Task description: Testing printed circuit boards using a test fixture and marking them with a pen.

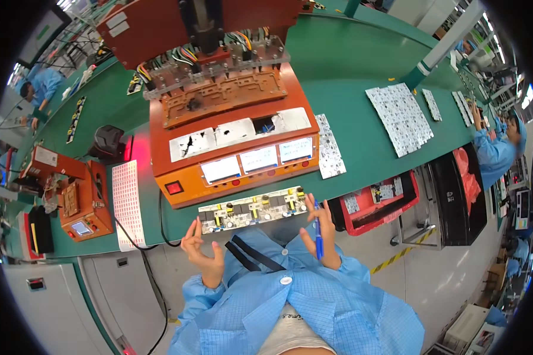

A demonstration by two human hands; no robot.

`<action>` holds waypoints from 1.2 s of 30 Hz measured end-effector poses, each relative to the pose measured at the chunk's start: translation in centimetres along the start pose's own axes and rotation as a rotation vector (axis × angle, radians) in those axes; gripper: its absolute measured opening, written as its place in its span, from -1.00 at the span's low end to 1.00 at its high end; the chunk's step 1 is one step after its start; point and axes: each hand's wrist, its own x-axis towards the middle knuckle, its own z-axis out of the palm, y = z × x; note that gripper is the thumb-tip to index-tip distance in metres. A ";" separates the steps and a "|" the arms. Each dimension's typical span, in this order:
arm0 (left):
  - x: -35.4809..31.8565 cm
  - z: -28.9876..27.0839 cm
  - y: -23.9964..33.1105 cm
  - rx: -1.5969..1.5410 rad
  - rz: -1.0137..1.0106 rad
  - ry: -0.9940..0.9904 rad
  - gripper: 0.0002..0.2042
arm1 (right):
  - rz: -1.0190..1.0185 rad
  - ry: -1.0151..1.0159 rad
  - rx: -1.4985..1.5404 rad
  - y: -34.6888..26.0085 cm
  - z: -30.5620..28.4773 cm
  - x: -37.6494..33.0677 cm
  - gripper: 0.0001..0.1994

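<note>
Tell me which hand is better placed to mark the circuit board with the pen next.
Right hand, probably: it holds the blue pen at the right end of the circuit board. The left hand, at the opposite end, has no pen.

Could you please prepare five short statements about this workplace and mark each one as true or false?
1. The circuit board with yellow parts is between the left hand and the right hand. True.
2. The blue pen is at the left hand. False: the blue pen is held in the right hand.
3. The white sheet with red marks lies left of the large orange machine. True.
4. The red bin is bare inside. False: white boards lie in the red bin.
5. The large orange machine stands on a green tabletop. True.
</note>
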 end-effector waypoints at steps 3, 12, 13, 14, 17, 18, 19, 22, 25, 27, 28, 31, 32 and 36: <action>-0.2 0.3 0.6 0.231 0.033 -0.170 -0.60 | -0.099 -0.071 -0.219 1.7 -0.7 1.4 -0.80; 2.1 2.4 3.1 0.106 0.139 -0.045 -0.48 | 0.026 0.051 -0.629 3.7 -5.0 9.4 -0.69; 3.1 2.5 4.1 0.163 0.206 -0.091 -0.52 | 0.082 0.046 -0.631 3.4 -5.1 9.9 -0.71; 4.3 2.9 5.0 0.212 0.275 -0.142 -0.55 | 0.141 0.046 -0.641 3.1 -5.5 10.3 -0.71; 8.2 4.9 9.1 0.199 0.465 -0.355 -0.61 | 0.232 0.120 -0.146 8.7 -9.1 10.6 -0.69; 9.4 6.2 10.0 0.197 0.565 -0.419 -0.59 | 0.257 0.180 0.259 10.8 -10.1 10.6 -0.70; 10.5 7.4 10.9 0.202 0.661 -0.480 -0.57 | 0.252 0.170 0.263 10.4 -11.1 10.5 -0.70; 12.9 11.3 13.7 0.301 0.896 -0.500 -0.53 | 0.443 0.053 0.691 6.3 -13.3 9.7 -0.72; 14.0 14.0 14.3 0.490 1.248 -0.427 -0.54 | 0.454 -0.213 0.973 3.4 -13.1 9.5 -0.64; 14.1 15.0 14.1 0.455 1.382 -0.321 -0.56 | 0.468 -0.295 1.069 2.2 -11.9 10.2 -0.67; 14.2 15.0 13.9 0.460 1.380 -0.323 -0.56 | 0.481 -0.374 1.166 1.9 -11.2 10.6 -0.69; 15.2 13.0 12.6 0.418 1.291 -0.394 -0.55 | 0.461 -0.528 1.100 0.8 -9.8 13.2 -0.67; 16.0 12.1 12.2 0.433 1.289 -0.391 -0.55 | 0.476 -0.547 0.989 0.3 -9.3 14.0 -0.66; 18.6 8.2 10.1 0.441 0.860 -0.562 -0.44 | 0.079 -0.102 0.476 -1.1 -4.7 16.1 -0.75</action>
